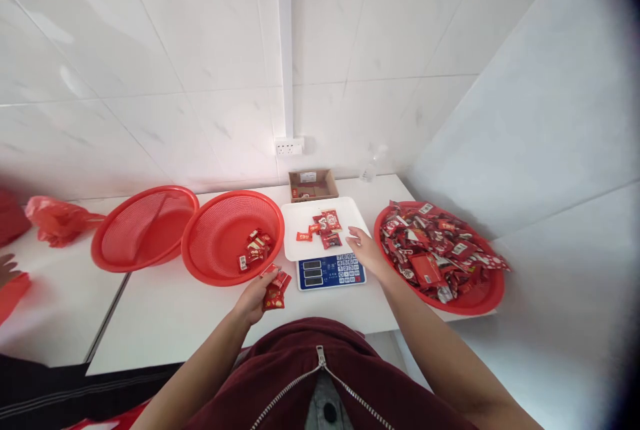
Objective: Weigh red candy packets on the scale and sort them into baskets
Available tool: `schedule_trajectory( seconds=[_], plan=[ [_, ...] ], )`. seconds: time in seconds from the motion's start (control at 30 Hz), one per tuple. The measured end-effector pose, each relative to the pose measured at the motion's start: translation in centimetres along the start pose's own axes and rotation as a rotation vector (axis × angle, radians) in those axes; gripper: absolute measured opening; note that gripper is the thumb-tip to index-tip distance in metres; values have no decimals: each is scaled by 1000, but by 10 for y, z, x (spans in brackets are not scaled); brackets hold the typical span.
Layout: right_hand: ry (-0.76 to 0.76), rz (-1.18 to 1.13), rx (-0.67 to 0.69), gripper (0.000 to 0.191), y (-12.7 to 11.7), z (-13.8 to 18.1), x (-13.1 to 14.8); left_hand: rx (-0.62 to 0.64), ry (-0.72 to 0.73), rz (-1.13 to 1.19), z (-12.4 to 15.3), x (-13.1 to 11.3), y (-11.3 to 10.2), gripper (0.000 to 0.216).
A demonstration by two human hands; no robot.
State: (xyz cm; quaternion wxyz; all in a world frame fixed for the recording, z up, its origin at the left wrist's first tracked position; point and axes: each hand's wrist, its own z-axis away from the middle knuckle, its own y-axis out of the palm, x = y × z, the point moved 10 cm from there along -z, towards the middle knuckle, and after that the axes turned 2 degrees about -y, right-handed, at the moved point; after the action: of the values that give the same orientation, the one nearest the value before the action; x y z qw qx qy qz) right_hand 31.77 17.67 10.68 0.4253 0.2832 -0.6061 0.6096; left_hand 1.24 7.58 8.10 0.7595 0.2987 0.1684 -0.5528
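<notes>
Closest in, maroon zipped jacket (320,377) along the bottom edge, both bare forearms stretched out over the white table (165,317). Left hand (255,297) clasped around a small bunch of red packets (277,289), just in front of the near rim of a red basket (200,250). Right hand (365,249) loose, fingers spread, gripping nothing, at the right corner of the scale (331,271) beside its white pan (300,217); touching or not, cannot tell. On the pan, a few loose sweets (326,227). Inside the basket, a little cluster of wrappers (255,247). Just right of the scale, round red tray (480,300) heaped with wrapped bars (435,250). Further left, second basket (145,227), rim meeting the first. Beyond that, crumpled red bag (57,220). At the back, against the tiled wall, open cardboard box (313,185), with a white socket (289,146) above it.
</notes>
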Motion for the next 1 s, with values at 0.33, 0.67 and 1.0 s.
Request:
schedule_trajectory(
  seconds=[0.33, 0.67, 1.0],
  plan=[
    [261, -338, 389, 52, 33, 109, -17, 116, 171, -245, 8, -24, 8, 32],
    [87, -456, 699, 57, 113, 146, 57, 531, 408, -835, 43, -5, 103, 20],
    [517, -910, 470, 39, 104, 154, 24, 480, 215, -765, 43, -10, 84, 50]
  ],
)
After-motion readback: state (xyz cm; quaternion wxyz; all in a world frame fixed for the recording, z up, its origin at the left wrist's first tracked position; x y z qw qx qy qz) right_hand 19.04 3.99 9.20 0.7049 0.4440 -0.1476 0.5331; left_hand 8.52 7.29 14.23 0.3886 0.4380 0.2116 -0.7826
